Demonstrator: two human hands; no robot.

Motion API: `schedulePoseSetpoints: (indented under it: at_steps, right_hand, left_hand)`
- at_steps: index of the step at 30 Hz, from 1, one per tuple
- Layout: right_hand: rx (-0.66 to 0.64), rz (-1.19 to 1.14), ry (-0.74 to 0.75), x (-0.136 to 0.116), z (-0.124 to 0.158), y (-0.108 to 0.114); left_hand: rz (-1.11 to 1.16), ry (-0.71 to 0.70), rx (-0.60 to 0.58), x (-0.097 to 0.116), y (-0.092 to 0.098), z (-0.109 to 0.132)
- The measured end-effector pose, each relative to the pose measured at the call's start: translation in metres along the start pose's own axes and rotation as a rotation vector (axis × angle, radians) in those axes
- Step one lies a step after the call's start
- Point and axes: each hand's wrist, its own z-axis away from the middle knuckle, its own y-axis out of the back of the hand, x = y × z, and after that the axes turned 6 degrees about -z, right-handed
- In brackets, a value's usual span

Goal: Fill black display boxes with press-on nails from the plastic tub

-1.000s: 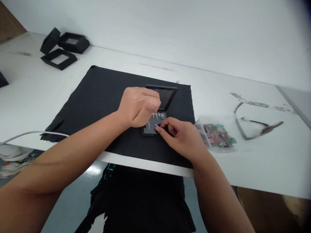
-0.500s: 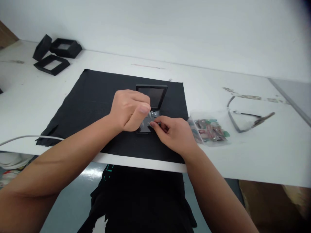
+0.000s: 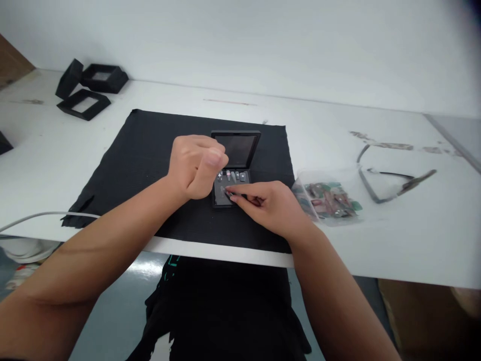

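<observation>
An open black case [image 3: 221,202] with a hinged clear-windowed lid [image 3: 236,149] stands on the black mat. Several decorated press-on nails [image 3: 236,176] lie in a row across its back. My right hand [image 3: 276,205] reaches over the case from the right. Its thumb and forefinger are pinched on a small shiny piece that looks like a press-on nail [image 3: 227,193], low over the case's floor. My left hand [image 3: 197,165] is closed in a fist above the case's left side, thumb on top. What it holds, if anything, is hidden.
Right of the mat [image 3: 124,165] is a clear plastic container [image 3: 317,188] of small colourful packets, with glasses [image 3: 376,193] beyond. Several black frame-like boxes [image 3: 88,103] sit at the back left. A white cable [image 3: 45,213] runs along the left, near the table's front edge [image 3: 225,254].
My left hand has moved slightly left and up, uncovering more of the nail row. My right fingertips have shifted a little left, deeper over the case. The view has shifted slightly.
</observation>
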Motion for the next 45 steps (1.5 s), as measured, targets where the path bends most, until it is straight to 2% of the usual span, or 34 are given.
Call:
schedulePoseSetpoints:
  at_steps: [4,16,22,29,39,45]
  right_hand:
    - [-0.010,-0.017,-0.006,-0.001,-0.002,-0.001]
    - [0.035,0.141,-0.003,-0.010,-0.008,-0.007]
    - [0.019,0.194,-0.029,-0.012,-0.012,-0.008]
    - [0.068,0.310,-0.058,-0.015,-0.017,-0.018]
    - [0.092,0.184,-0.141,-0.019,-0.015,-0.016]
    - [0.133,0.059,-0.169,-0.014,-0.006,-0.008]
  left_hand:
    - [-0.011,-0.022,-0.004,0.002,0.000,0.001]
    - [-0.036,-0.090,0.005,0.009,0.001,-0.003]
    - [-0.046,-0.055,-0.056,0.012,0.002,-0.004]
    - [-0.027,-0.071,-0.075,0.016,0.001,-0.003]
    - [-0.032,-0.054,-0.057,0.017,-0.001,-0.004]
    - [-0.028,-0.026,0.022,0.012,0.000,-0.004]
